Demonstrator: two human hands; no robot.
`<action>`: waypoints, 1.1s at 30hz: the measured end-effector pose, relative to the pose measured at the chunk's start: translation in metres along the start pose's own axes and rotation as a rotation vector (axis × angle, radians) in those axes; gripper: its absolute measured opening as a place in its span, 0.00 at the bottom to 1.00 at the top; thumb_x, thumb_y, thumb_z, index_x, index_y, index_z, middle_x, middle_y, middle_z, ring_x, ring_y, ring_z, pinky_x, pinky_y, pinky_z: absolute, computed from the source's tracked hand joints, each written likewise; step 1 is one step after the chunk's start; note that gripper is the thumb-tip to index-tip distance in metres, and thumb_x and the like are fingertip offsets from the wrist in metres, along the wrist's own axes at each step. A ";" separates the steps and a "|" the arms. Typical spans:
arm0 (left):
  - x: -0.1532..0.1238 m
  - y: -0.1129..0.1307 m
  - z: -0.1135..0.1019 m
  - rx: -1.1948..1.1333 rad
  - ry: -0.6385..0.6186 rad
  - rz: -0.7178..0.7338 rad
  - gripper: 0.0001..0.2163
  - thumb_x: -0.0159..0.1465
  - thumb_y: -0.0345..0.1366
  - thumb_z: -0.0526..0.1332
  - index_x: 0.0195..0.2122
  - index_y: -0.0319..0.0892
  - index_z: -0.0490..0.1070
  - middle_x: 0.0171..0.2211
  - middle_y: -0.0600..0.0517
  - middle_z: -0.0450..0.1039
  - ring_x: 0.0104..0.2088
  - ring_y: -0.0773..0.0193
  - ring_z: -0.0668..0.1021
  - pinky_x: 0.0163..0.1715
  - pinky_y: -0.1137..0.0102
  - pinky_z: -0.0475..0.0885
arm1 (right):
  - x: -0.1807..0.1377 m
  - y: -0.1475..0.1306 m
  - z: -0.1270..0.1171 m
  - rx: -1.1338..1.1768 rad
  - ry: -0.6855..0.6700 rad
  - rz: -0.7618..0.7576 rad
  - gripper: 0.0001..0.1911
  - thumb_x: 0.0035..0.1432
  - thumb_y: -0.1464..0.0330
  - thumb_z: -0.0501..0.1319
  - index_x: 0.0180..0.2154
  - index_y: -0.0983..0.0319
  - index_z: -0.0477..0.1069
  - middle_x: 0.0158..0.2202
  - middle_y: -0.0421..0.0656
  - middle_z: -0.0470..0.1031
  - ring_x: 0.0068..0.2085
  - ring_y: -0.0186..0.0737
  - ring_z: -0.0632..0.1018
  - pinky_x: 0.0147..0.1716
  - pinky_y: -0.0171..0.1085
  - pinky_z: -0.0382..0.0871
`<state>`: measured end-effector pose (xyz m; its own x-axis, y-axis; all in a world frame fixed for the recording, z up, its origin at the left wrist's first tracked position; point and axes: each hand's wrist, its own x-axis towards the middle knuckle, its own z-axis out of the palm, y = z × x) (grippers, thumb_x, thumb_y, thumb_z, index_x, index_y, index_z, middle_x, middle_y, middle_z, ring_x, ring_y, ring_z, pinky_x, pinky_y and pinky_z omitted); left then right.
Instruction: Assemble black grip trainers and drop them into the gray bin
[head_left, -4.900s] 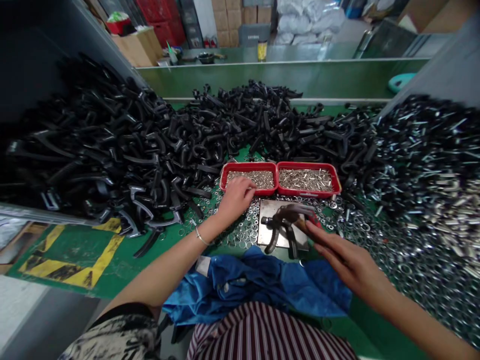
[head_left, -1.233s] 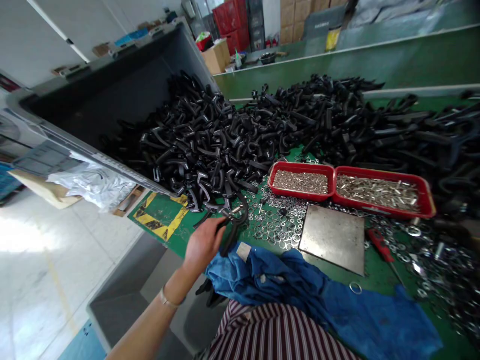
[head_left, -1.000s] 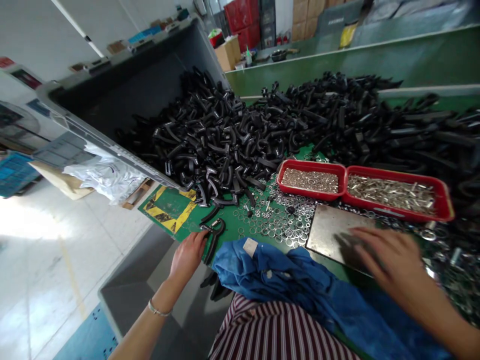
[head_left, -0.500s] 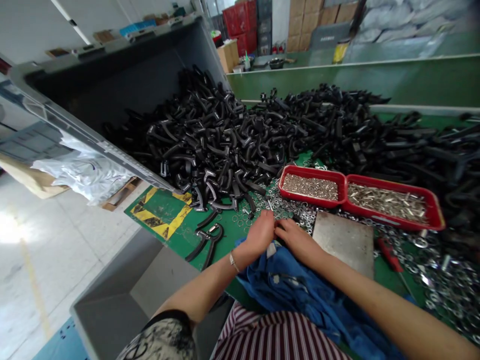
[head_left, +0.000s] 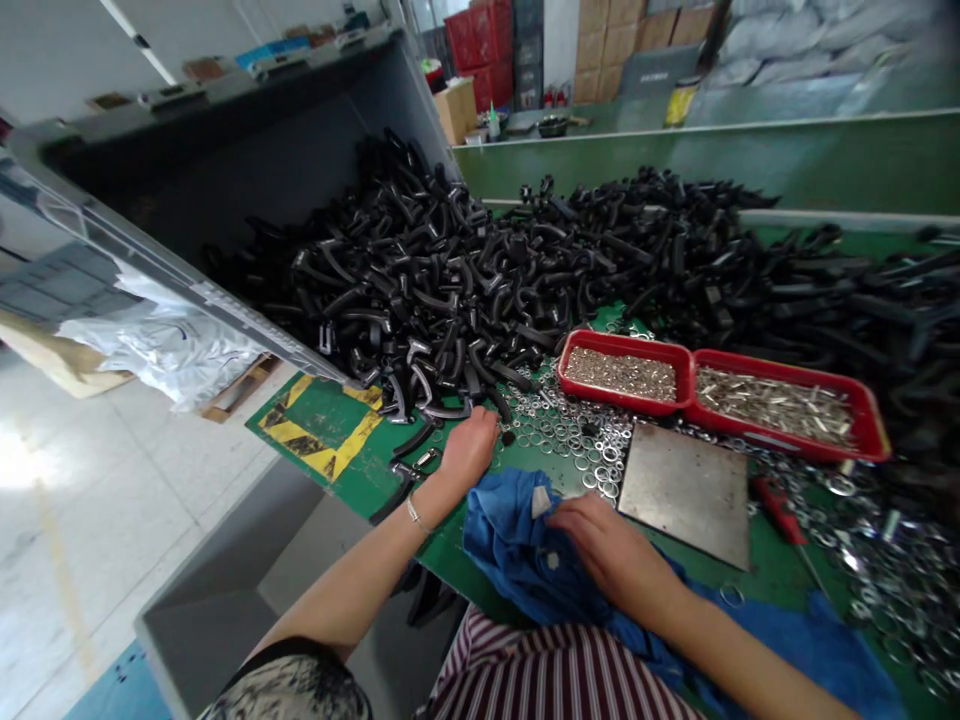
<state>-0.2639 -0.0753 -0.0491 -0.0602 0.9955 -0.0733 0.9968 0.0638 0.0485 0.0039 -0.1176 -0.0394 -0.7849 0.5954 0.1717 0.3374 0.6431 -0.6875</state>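
Note:
My left hand point(head_left: 471, 445) is at the front edge of a heap of black curved handles point(head_left: 450, 270). Its fingers are curled, the tips beside one handle point(head_left: 498, 403); what is in them is hidden. My right hand point(head_left: 604, 540) lies over a bunched blue cloth point(head_left: 510, 520), fingers bent and pressed together. Whether it pinches cloth or a small part cannot be seen. Metal rings point(head_left: 551, 430) are scattered between the hands and the heap. Behind my left wrist lies a black two-handled tool with a spring point(head_left: 427, 459), partly covered.
Two red trays point(head_left: 626, 402) of small metal pins stand beyond a flat metal plate point(head_left: 686, 495). A red-handled screwdriver point(head_left: 780, 510) lies right of it among loose metal parts. A large grey crate point(head_left: 247, 300) is tipped at left; another grey bin point(head_left: 202, 620) stands below the table edge.
My hands were together over the rings and have parted. The left moved left to the handles; the right came back over the cloth. More of the metal plate and rings shows.

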 end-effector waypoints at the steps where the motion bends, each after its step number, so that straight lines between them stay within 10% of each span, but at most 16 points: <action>1: 0.003 0.007 0.002 -0.021 0.004 0.019 0.09 0.70 0.35 0.54 0.47 0.38 0.70 0.44 0.44 0.71 0.43 0.59 0.78 0.40 0.69 0.72 | -0.004 -0.005 0.002 -0.004 -0.022 0.000 0.15 0.67 0.74 0.50 0.50 0.58 0.71 0.46 0.47 0.74 0.46 0.44 0.74 0.47 0.44 0.72; 9: 0.004 0.043 -0.009 -0.513 0.263 0.114 0.08 0.69 0.33 0.54 0.45 0.41 0.70 0.43 0.47 0.74 0.45 0.60 0.77 0.50 0.65 0.71 | -0.035 -0.007 -0.022 0.120 0.218 0.183 0.15 0.69 0.72 0.49 0.52 0.55 0.68 0.48 0.47 0.74 0.50 0.44 0.74 0.52 0.47 0.71; 20: -0.005 0.118 -0.011 -1.549 -0.155 0.031 0.13 0.66 0.45 0.60 0.40 0.40 0.64 0.29 0.54 0.76 0.24 0.68 0.78 0.30 0.70 0.73 | -0.199 0.048 -0.118 -0.329 0.578 0.684 0.14 0.67 0.61 0.53 0.49 0.57 0.70 0.46 0.48 0.76 0.45 0.48 0.78 0.46 0.50 0.73; 27: -0.010 0.182 0.000 -1.548 -0.440 0.146 0.16 0.63 0.44 0.62 0.47 0.38 0.68 0.27 0.55 0.75 0.26 0.65 0.79 0.33 0.69 0.74 | -0.298 0.106 -0.173 -0.591 0.756 1.083 0.18 0.62 0.62 0.51 0.45 0.63 0.74 0.40 0.51 0.77 0.39 0.49 0.77 0.39 0.46 0.70; 33: -0.010 0.207 0.016 -1.226 -0.295 0.329 0.14 0.66 0.45 0.59 0.45 0.41 0.71 0.30 0.52 0.75 0.31 0.62 0.79 0.35 0.68 0.73 | -0.325 0.156 -0.221 -0.637 0.702 1.134 0.15 0.57 0.68 0.51 0.39 0.64 0.74 0.40 0.58 0.76 0.39 0.53 0.75 0.39 0.48 0.66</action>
<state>-0.0564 -0.0732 -0.0543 0.3464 0.9336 -0.0913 0.2564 -0.0007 0.9666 0.4260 -0.1043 -0.0466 0.3919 0.8996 0.1927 0.8970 -0.3270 -0.2975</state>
